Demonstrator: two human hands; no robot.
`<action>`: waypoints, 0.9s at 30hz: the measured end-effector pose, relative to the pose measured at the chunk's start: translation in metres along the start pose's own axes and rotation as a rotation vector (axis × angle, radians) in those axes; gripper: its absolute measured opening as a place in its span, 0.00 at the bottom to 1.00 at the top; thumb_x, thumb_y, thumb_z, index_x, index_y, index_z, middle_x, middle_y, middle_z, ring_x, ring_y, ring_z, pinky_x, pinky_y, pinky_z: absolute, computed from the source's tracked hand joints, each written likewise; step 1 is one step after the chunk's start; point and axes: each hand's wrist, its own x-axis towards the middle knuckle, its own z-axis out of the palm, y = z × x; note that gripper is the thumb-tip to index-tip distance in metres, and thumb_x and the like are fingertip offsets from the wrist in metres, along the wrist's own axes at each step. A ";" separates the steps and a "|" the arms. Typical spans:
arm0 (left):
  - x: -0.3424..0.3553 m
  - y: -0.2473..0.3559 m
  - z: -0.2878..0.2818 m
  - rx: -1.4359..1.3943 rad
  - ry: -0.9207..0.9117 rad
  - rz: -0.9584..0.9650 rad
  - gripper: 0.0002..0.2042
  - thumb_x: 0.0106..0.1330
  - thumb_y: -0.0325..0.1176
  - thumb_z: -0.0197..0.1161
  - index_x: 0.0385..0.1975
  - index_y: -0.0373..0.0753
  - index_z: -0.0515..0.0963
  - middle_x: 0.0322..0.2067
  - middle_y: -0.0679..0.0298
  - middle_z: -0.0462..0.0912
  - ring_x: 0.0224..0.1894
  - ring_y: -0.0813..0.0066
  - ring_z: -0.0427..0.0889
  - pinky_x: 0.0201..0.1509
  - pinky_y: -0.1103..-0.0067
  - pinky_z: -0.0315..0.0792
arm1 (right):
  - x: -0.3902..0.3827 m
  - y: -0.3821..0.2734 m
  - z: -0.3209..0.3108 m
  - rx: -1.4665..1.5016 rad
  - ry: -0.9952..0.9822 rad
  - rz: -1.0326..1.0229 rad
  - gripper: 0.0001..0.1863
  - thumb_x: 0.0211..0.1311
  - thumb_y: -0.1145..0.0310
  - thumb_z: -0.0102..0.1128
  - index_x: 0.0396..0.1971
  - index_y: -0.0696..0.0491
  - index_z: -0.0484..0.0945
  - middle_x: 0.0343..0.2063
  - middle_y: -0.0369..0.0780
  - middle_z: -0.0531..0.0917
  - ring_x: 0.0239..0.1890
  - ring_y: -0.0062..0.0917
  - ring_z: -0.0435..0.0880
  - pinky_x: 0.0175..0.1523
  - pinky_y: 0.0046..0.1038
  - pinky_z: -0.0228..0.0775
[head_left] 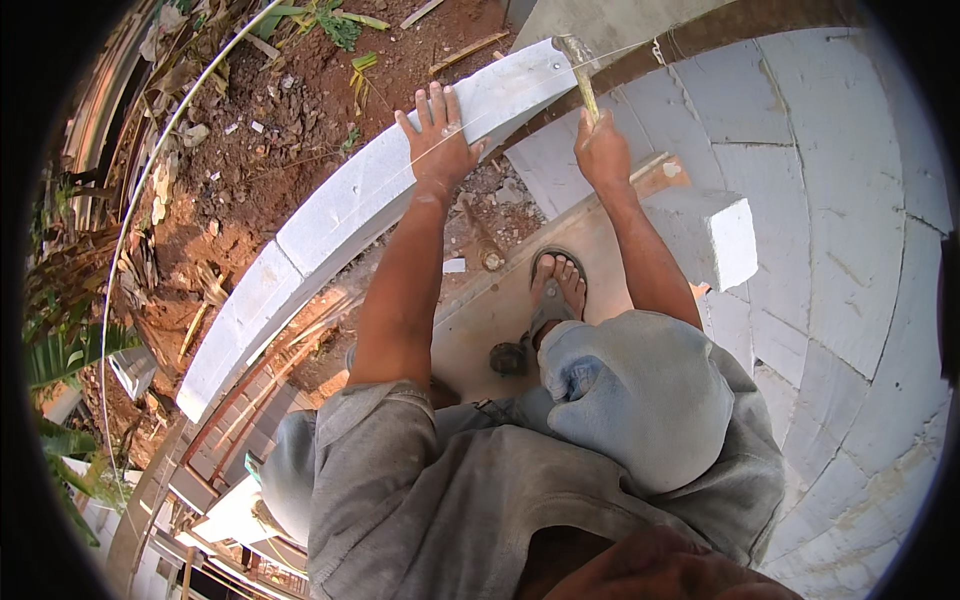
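My left hand point(438, 135) lies with fingers spread on top of a long white block point(510, 85), part of a narrow course of blocks running diagonally down to the lower left. My right hand point(600, 150) is closed round the pale handle of a tool point(587, 90), whose dirty far end is at the block's upper right end; I cannot make out its exact shape. A thin string point(625, 50) stretches across the top of the block and near both hands.
A white block wall point(820, 250) stands at the right, with a loose block point(690, 235) beside my right arm. My sandalled foot point(555, 290) is on a board point(480, 330). Red soil point(220, 190), debris, plants and a pale cable lie beyond the course at the left.
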 end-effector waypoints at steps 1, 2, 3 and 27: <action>0.001 0.006 0.001 -0.012 0.009 0.016 0.50 0.55 0.65 0.62 0.72 0.38 0.51 0.73 0.56 0.50 0.75 0.54 0.46 0.72 0.44 0.40 | 0.004 0.019 0.009 -0.042 -0.014 0.024 0.23 0.73 0.52 0.43 0.37 0.61 0.70 0.24 0.58 0.81 0.31 0.58 0.81 0.37 0.53 0.72; 0.003 0.006 0.000 -0.003 0.022 0.016 0.51 0.55 0.65 0.63 0.71 0.38 0.52 0.72 0.56 0.50 0.74 0.54 0.47 0.72 0.44 0.41 | 0.009 0.020 0.011 -0.064 -0.034 0.032 0.23 0.73 0.52 0.43 0.36 0.61 0.70 0.24 0.58 0.81 0.30 0.58 0.81 0.37 0.53 0.72; 0.004 0.007 0.000 -0.005 0.029 0.009 0.51 0.55 0.65 0.63 0.71 0.38 0.52 0.72 0.56 0.50 0.74 0.54 0.47 0.72 0.44 0.41 | 0.014 0.021 0.013 -0.041 -0.033 0.017 0.23 0.73 0.52 0.43 0.36 0.61 0.70 0.24 0.58 0.81 0.30 0.58 0.81 0.37 0.53 0.72; -0.002 0.000 -0.002 -0.026 0.010 0.006 0.50 0.55 0.63 0.65 0.71 0.37 0.52 0.72 0.56 0.50 0.74 0.54 0.47 0.72 0.44 0.41 | 0.026 -0.001 -0.002 0.168 -0.125 0.151 0.28 0.73 0.51 0.42 0.37 0.65 0.75 0.33 0.63 0.80 0.41 0.58 0.80 0.46 0.51 0.71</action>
